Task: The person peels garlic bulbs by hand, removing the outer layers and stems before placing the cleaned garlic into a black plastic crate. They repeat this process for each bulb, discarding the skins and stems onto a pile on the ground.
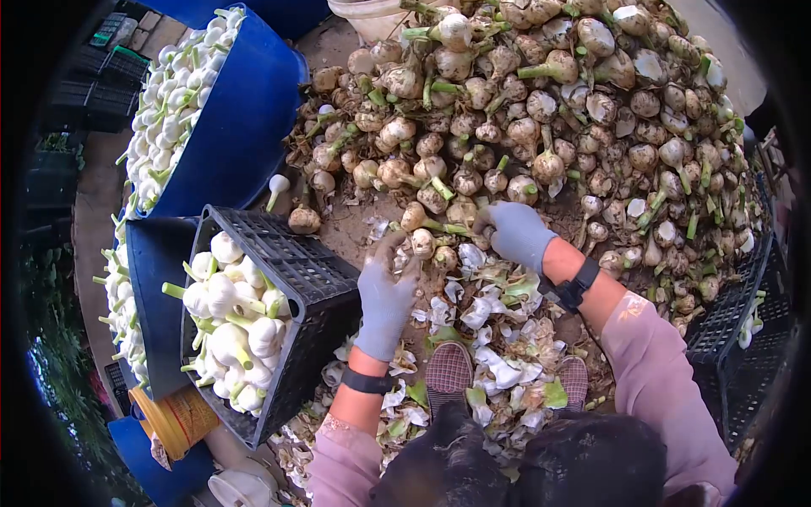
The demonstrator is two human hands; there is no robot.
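My left hand (pixel 384 296), in a grey glove with soiled fingertips, reaches to the near edge of a heap of unpeeled garlic (pixel 583 110). Its fingers are bent but apart, beside a small garlic bulb (pixel 423 244). My right hand (pixel 517 237), gloved alike, is a little farther right, with its fingers curled together. Its fingertips are close to a garlic bulb with a green stem (pixel 416 216); whatever they hold, if anything, is hidden. Loose garlic skins (pixel 507 363) lie below both hands and around my shoes.
To my left, a tilted black crate (pixel 317 270) holds peeled white garlic (pixel 232 313). Behind it stands a large blue tub (pixel 245 110) full of peeled bulbs. A yellow bucket (pixel 182 418) is at lower left. More black crates (pixel 735 338) stand at the right.
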